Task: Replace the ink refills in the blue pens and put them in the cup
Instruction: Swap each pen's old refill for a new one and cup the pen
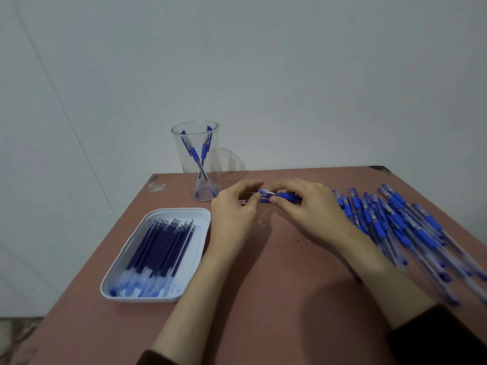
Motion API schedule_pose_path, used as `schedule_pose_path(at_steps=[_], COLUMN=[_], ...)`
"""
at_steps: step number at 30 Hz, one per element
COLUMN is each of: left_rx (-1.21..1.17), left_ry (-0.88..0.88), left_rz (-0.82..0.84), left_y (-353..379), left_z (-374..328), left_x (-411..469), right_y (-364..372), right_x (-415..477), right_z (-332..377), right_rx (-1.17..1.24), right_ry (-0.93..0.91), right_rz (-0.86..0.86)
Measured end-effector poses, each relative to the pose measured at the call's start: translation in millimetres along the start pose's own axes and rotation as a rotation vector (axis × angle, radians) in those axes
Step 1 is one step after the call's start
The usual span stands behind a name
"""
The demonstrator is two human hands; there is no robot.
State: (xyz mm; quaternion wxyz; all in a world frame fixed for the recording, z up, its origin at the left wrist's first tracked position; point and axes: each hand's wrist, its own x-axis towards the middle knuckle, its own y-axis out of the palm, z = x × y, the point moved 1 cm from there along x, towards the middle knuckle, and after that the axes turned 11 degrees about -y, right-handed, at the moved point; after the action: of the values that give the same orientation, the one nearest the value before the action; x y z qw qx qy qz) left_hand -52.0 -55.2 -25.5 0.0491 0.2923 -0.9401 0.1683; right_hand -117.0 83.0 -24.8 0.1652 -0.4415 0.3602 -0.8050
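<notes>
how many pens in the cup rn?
2. Left pen and right pen stand in the clear cup, crossing low down. The walls are see-through; none looks hidden.

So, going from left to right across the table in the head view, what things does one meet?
White tray of refills, clear cup, left hand, blue pen, right hand, pile of blue pens.

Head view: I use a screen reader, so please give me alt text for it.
A left hand and a right hand hold one blue pen between them over a reddish table. Behind stands a clear cup holding two pens; a white tray of refills lies to the left, a pile of pens to the right.
</notes>
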Motion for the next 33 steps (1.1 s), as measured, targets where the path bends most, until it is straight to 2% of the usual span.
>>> schedule_pose_path(at_steps=[9,16,21,24,27,31,33], left_rx=[0.000,0.001,0.025,0.108,0.232,0.393,0.400], left_ry=[0.008,0.004,-0.044,-0.063,-0.015,0.020,-0.005], left_rz=[0.003,0.052,-0.001,0.184,0.417,0.544,0.559], left_y=[-1,-1,-3,-1,2,0,-1], left_z=[3,8,12,13,9,10,10], left_x=[0,3,5,3,-4,-5,-6], right_y=[-8,-10,-11,-15,-16,-14,-13], right_x=[-2,-4,-3,-2,-1,-1,-2], right_z=[5,11,-6,-14,-13,-11,-10], right_rx=[-0.025,-0.089,-0.286,-0.199,-0.050,-0.021,0.013], right_ry=[0.070,0.049,0.142,0.228,0.227,0.169,0.165], right_rz=[0.037,0.061,0.140,0.052,-0.011,-0.036,-0.028])
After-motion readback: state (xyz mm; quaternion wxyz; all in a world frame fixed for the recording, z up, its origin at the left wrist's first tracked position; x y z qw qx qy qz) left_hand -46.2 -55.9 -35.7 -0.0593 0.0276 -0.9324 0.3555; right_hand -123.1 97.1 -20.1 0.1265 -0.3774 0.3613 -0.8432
